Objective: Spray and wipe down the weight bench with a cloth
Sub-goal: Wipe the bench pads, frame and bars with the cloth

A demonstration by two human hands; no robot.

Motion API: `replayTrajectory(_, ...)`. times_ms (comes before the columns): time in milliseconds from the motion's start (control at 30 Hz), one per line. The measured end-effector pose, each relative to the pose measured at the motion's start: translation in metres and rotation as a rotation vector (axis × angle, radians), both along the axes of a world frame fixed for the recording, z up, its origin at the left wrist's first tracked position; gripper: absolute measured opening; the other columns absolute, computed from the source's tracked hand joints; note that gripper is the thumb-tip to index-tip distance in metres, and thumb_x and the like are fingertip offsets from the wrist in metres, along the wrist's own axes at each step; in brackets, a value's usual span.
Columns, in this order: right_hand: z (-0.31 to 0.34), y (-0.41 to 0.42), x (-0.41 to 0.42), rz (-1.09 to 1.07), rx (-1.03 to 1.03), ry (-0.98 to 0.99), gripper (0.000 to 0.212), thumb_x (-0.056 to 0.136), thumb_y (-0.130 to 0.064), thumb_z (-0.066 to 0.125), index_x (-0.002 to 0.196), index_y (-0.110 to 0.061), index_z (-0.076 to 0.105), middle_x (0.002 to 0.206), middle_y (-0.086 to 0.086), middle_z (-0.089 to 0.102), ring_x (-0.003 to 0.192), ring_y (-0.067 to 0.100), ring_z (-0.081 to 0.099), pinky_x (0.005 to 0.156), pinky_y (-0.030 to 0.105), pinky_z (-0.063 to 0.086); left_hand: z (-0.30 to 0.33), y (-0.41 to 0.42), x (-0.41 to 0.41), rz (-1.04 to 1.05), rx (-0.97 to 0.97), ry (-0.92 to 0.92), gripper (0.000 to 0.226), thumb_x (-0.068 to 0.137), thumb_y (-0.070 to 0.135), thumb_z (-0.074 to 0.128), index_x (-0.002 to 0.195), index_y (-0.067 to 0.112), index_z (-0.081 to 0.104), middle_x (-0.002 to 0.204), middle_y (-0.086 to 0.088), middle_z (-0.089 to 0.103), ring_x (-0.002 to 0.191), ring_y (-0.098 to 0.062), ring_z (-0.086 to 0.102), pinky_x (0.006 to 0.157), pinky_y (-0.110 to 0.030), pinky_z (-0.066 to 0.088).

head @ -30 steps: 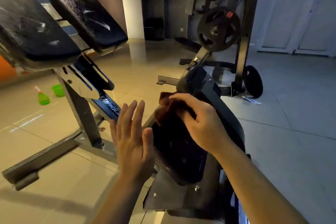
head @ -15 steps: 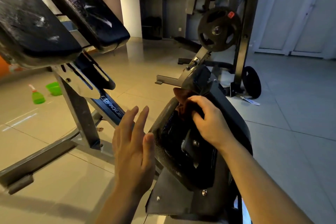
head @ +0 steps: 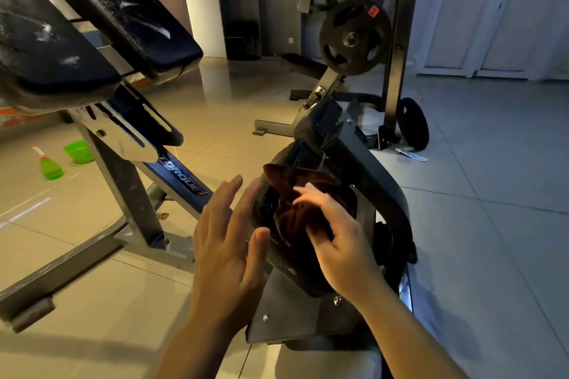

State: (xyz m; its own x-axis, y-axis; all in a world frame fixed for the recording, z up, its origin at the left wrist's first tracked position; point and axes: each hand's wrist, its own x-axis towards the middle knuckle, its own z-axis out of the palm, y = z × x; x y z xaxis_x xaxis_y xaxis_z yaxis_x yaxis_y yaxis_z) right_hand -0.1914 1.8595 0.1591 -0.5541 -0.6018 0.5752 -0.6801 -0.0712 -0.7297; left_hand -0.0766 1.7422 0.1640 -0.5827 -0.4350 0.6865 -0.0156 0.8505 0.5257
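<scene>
Since half a second ago the right hand [head: 341, 243] has dragged the brown cloth [head: 295, 194] lower down the black pad [head: 381, 194], fingers pinching it. The left hand [head: 228, 243] hovers flat, fingers straight, beside the pad's edge.

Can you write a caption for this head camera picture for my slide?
Right hand wiping a black bench pad with a brown cloth.

Cloth [head: 295, 194] on pad [head: 381, 194]; spray bottle [head: 49, 164] far left.
</scene>
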Motion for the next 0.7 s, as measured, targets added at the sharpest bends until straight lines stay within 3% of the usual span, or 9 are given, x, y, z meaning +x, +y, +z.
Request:
replayTrajectory(100, 0.008, -0.012, -0.041, -0.090, 0.018, -0.144, 0.056, 0.095, 0.004, 0.046, 0.120, -0.047, 0.046, 0.134, -0.017, 0.048, 0.128, -0.012, 0.036, 0.118, 0.027, 0.027, -0.002, -0.001, 0.004, 0.003, -0.004, -0.034, 0.053, 0.094, 0.068, 0.006, 0.143, 0.052, 0.016, 0.154, 0.013, 0.021, 0.139, 0.005, 0.011, 0.109, -0.051, 0.023)
replayTrajectory(167, 0.011, -0.015, -0.061, -0.109, 0.024, -0.250, 0.055, 0.097, 0.003, 0.046, 0.121, -0.047, 0.046, 0.142, -0.009, 0.046, 0.134, 0.000, 0.035, 0.117, 0.028, 0.025, -0.004, -0.005, 0.007, 0.026, 0.020, -0.057, 0.056, 0.093, 0.070, 0.006, 0.144, 0.050, 0.019, 0.155, 0.009, 0.023, 0.140, -0.002, 0.015, 0.110, -0.054, 0.025)
replayTrajectory(333, -0.012, 0.003, -0.030, -0.113, -0.040, -0.331, 0.051, 0.095, 0.006, 0.045, 0.126, -0.035, 0.052, 0.138, -0.025, 0.040, 0.137, -0.006, 0.027, 0.114, 0.012, 0.022, 0.000, -0.007, 0.010, 0.042, 0.026, -0.079, 0.060, 0.091, 0.072, 0.006, 0.145, 0.048, 0.019, 0.156, 0.011, 0.020, 0.138, 0.003, 0.012, 0.108, -0.043, 0.019)
replayTrajectory(433, -0.031, 0.027, 0.013, -0.010, -0.041, -0.326, 0.042, 0.096, -0.018, 0.043, 0.125, -0.047, 0.048, 0.142, -0.040, 0.029, 0.140, -0.012, 0.016, 0.110, 0.009, 0.020, 0.004, 0.001, 0.006, 0.017, -0.010, -0.117, 0.059, 0.091, 0.071, 0.007, 0.145, 0.050, 0.016, 0.156, 0.013, 0.019, 0.139, 0.001, 0.012, 0.108, -0.043, 0.019)
replayTrajectory(533, -0.035, 0.038, 0.035, 0.016, -0.030, -0.252, 0.046, 0.092, -0.027, 0.040, 0.126, -0.057, 0.045, 0.142, -0.047, 0.024, 0.140, -0.015, 0.014, 0.111, 0.012, 0.019, 0.010, 0.015, 0.005, 0.005, -0.012, -0.138, 0.060, 0.090, 0.073, 0.008, 0.145, 0.050, 0.016, 0.154, 0.015, 0.018, 0.139, 0.000, 0.013, 0.109, -0.045, 0.020)
replayTrajectory(600, -0.035, 0.038, 0.023, 0.020, -0.055, -0.258, 0.044, 0.092, -0.024, 0.041, 0.126, -0.051, 0.045, 0.138, -0.049, 0.028, 0.140, -0.013, 0.018, 0.111, 0.016, 0.023, 0.019, 0.024, 0.006, 0.009, 0.007, -0.138, 0.062, 0.089, 0.075, 0.008, 0.144, 0.049, 0.017, 0.154, 0.014, 0.020, 0.139, -0.001, 0.015, 0.110, -0.046, 0.022)
replayTrajectory(700, -0.038, 0.031, -0.010, 0.053, -0.061, -0.267, 0.048, 0.092, -0.015, 0.043, 0.132, -0.042, 0.043, 0.146, -0.031, 0.033, 0.144, 0.001, 0.022, 0.114, 0.024, 0.025, 0.038, 0.036, 0.012, 0.019, -0.038, -0.139, 0.060, 0.091, 0.073, 0.010, 0.144, 0.047, 0.021, 0.155, 0.008, 0.024, 0.141, -0.007, 0.020, 0.111, -0.045, 0.024)
